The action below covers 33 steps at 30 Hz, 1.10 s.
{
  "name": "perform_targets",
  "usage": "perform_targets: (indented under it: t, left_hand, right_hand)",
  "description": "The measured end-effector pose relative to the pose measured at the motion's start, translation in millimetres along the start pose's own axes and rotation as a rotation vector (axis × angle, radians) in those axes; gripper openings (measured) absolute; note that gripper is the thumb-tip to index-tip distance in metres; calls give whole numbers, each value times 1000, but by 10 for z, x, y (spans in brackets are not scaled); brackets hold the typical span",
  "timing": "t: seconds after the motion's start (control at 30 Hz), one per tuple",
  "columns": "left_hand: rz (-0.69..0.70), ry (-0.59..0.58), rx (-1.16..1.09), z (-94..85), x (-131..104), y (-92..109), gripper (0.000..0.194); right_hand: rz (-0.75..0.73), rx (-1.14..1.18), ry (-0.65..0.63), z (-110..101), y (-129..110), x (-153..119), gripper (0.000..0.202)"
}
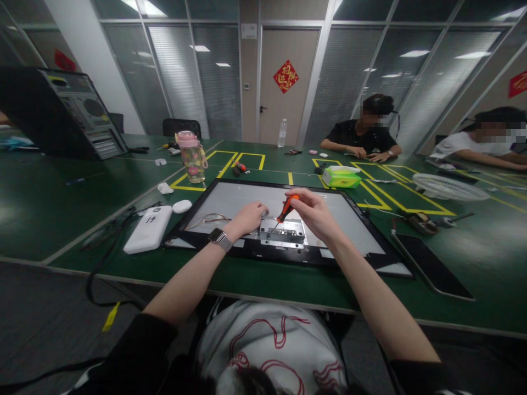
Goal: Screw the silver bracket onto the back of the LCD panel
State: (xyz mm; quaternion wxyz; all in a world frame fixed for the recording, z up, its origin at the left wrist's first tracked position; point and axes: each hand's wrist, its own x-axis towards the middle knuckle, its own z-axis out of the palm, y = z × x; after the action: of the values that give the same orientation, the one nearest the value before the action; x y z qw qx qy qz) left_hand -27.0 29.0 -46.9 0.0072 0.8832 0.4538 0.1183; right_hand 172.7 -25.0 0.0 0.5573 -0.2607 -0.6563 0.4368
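In my right hand point(312, 211) is an orange and black screwdriver point(287, 208), gripped by the handle and tilted. Its shaft points down and to the left, with the tip at a silver metal bracket point(284, 233). That bracket lies near the front edge of a flat display panel point(230, 195) with a black frame and grey back. My left hand point(250, 216), a watch on its wrist, rests at the bracket's upper left corner. Its fingers are bent together there, and what they hold, if anything, is hidden. Thin wires point(212, 218) run across the panel to the left.
A white power bank point(148, 230) and a pink-lidded bottle point(192, 159) stand left of the panel. To the right lie a phone point(432, 266) and a white racket-shaped object point(448, 186). Behind are a green tissue pack point(341, 176) and two people across the table. A computer case point(86, 112) stands far left.
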Motion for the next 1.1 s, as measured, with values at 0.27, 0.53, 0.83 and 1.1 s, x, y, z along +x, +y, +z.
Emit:
perform_targets:
  t: [0.27,0.53,0.83,1.1]
  left_hand:
    - [-17,4,-45,5,1,4,37]
    - [-17,-5,-45,-15,-7,21,39]
    - [-4,5,-27,-18,-15,29,37]
    - [-8,6,-16,-11,-7,19,36]
  right_hand:
    - [-5,25,-103,-13,-54,-2,39]
    - [-129,-298,122,18,-43,-26,30]
    - [-168,-293,163,133,-39,-43,23]
    - [-74,-190,-31,83,-82,-34,34]
